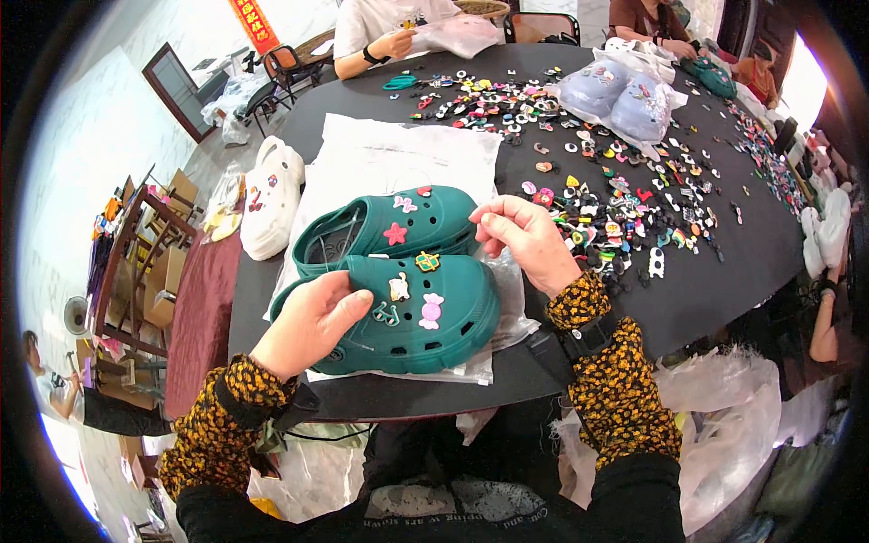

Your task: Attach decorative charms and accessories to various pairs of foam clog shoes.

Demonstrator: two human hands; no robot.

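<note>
The near green clog lies on its side on a white plastic bag spread over the black round table, and everything else is placed from it. The left hand rests against the heel end of this clog, fingers loosely curled and only partly open, the thumb lying on the upper near the strap; it steadies the shoe rather than clamping it. On the clog's top sit several small charms: a green-and-gold one, a pale figure, a pink candy shape and a pair of green glasses.

Just behind it lies the second green clog, touching it, with a pink star charm on its upper. The right hand hovers above the toe end of the near clog, its fingers drawn together at the tips in a pinch; whether anything small sits between them cannot be told.

To the right of the clogs a wide scatter of loose charms covers the table. To the left, at the table's edge, lies a white clog. Far behind, a pair of pale blue clogs in a clear bag rests, and another person's hand works at the table's far side.
</note>
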